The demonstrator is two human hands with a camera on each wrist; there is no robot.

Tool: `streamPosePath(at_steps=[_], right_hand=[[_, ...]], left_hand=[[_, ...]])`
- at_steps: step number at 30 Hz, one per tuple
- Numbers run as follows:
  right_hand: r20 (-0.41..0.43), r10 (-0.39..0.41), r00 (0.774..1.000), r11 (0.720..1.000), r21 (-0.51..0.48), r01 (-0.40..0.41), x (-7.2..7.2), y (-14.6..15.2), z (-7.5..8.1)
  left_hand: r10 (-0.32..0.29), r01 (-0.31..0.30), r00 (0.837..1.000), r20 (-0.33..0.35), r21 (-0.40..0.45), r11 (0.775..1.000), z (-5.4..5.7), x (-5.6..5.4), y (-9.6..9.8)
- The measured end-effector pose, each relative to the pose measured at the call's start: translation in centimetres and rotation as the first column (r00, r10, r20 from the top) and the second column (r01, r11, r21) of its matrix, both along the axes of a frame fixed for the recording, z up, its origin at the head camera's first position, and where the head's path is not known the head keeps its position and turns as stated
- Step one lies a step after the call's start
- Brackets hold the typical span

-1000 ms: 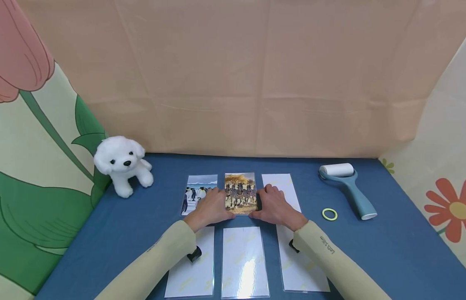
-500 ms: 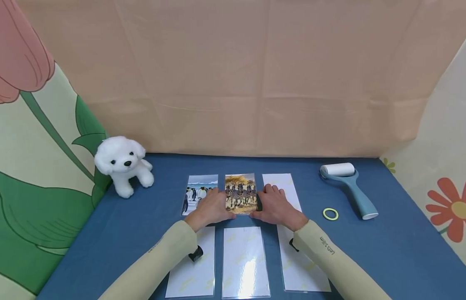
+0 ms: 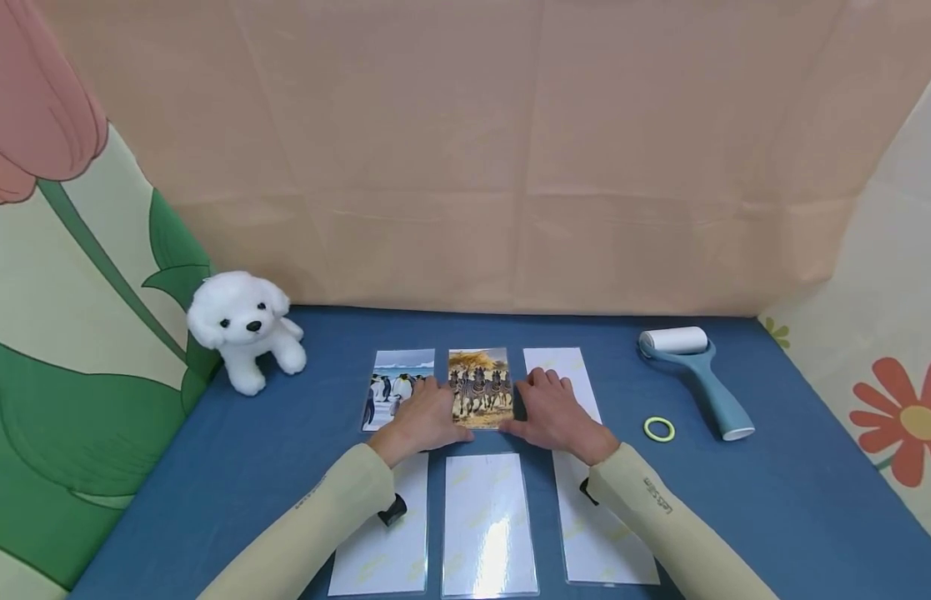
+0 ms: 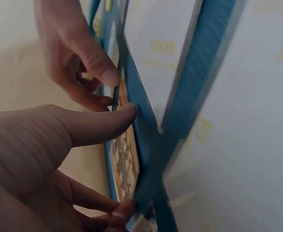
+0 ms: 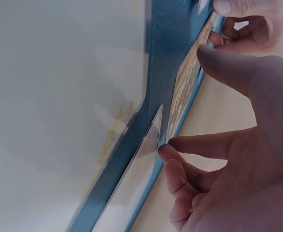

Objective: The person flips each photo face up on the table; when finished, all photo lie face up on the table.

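Note:
A photo card of zebras (image 3: pixel 478 390) lies picture side up in the middle of the back row on the blue tabletop. My left hand (image 3: pixel 426 414) is at its left side, thumb near the front left corner, overlapping a penguin photo card (image 3: pixel 392 382). My right hand (image 3: pixel 553 414) stands at the zebra card's right side, thumb by the front right corner, partly covering a white card (image 3: pixel 558 364). In the left wrist view, the left hand's thumb (image 4: pixel 103 126) is stretched out over the card's edge. The right wrist view has the right hand's fingers (image 5: pixel 199 145) beside the card's edge.
Several white, glossy cards with faint yellow marks lie in front: the middle card (image 3: pixel 483 508), the left card (image 3: pixel 382 550) and the right card (image 3: pixel 596 542). A white toy dog (image 3: pixel 243 329) stands left. A blue lint roller (image 3: pixel 708 383) and a yellow-green ring (image 3: pixel 658 429) lie right.
My right hand has shifted slightly right, away from the zebra card's edge. The left hand and the cards have hardly moved.

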State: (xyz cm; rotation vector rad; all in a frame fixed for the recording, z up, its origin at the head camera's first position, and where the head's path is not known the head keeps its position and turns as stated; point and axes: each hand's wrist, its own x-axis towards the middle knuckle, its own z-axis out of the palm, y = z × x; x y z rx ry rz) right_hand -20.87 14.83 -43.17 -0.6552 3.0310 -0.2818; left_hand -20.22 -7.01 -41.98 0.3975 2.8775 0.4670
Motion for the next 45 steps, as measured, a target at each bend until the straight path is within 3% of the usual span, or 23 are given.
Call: streamPosePath(at_steps=[5, 10, 19, 25, 29, 36, 40, 45], right_hand=[[-0.044, -0.01, 0.999, 0.996, -0.086, 0.006, 0.2, 0.7, 0.2], [-0.087, -0.036, 0.996, 0.987, -0.159, 0.021, 0.4, 2.3, 0.4], [-0.108, -0.085, 0.991, 0.979, -0.192, 0.063, 1.0, 6.0, 0.5], [-0.08, -0.123, 0.989, 0.978, -0.178, 0.108, 1.3, 8.0, 0.3], [-0.045, -0.146, 0.988, 0.978, -0.158, 0.138, 1.4, 9.0, 0.4], [0.031, -0.18, 0.983, 0.979, -0.095, 0.182, 1.5, 9.8, 0.0], [0.045, -0.185, 0.982, 0.978, -0.084, 0.188, 1.4, 9.9, -0.2], [0.042, -0.184, 0.982, 0.978, -0.092, 0.187, 1.3, 10.0, -0.4]], left_hand=[[-0.013, 0.015, 1.0, -0.02, 0.058, 0.998, 0.3, 0.4, 0.6], [-0.064, 0.068, 0.998, -0.028, 0.159, 0.985, 0.6, 0.8, 1.9], [-0.146, 0.166, 0.983, -0.108, 0.209, 0.964, 0.2, 0.9, 4.1], [-0.196, 0.209, 0.978, -0.074, 0.277, 0.938, -0.3, 0.7, 5.5], [-0.188, 0.195, 0.981, -0.054, 0.317, 0.928, -0.4, 0.6, 6.7], [-0.102, 0.113, 0.994, -0.048, 0.407, 0.907, -0.5, 0.2, 8.9], [-0.052, 0.051, 0.999, -0.008, 0.409, 0.911, -0.6, 0.1, 9.8], [-0.042, 0.022, 0.998, 0.042, 0.399, 0.917, -0.7, 0.4, 10.4]])
